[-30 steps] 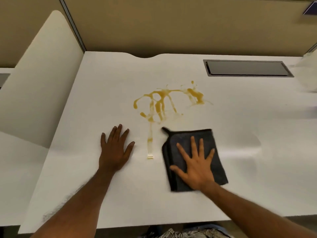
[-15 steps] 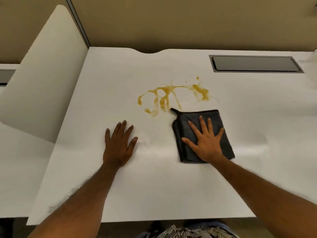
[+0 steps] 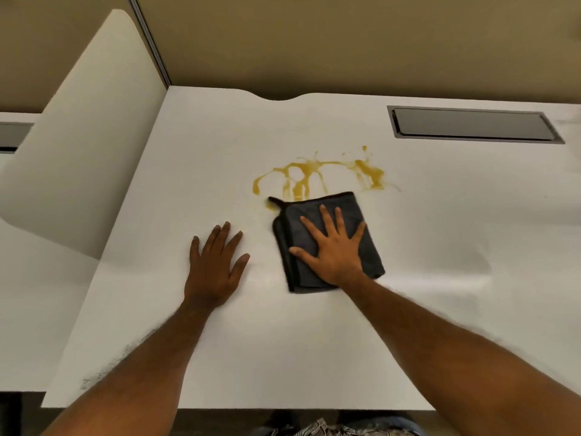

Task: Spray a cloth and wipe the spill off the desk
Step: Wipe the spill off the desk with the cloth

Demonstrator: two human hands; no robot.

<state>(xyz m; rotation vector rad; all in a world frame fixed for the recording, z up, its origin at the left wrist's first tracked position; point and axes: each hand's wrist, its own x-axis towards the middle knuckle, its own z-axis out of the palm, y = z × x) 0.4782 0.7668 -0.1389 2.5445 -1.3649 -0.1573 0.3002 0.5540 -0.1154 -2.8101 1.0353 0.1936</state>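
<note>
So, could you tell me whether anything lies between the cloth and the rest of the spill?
Nothing visible does. The cloth, flat under the right hand, already touches the spill at its near edge; beyond lies bare desk. The left hand rests off to the side.

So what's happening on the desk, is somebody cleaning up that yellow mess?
Yes. A person is wiping up a yellow-brown spill on a white desk. Their right hand presses flat on a folded dark cloth, whose far edge is just reaching the near side of the spill. Their left hand rests flat on the bare desk beside it. Most of the mess is not yet wiped.
</note>
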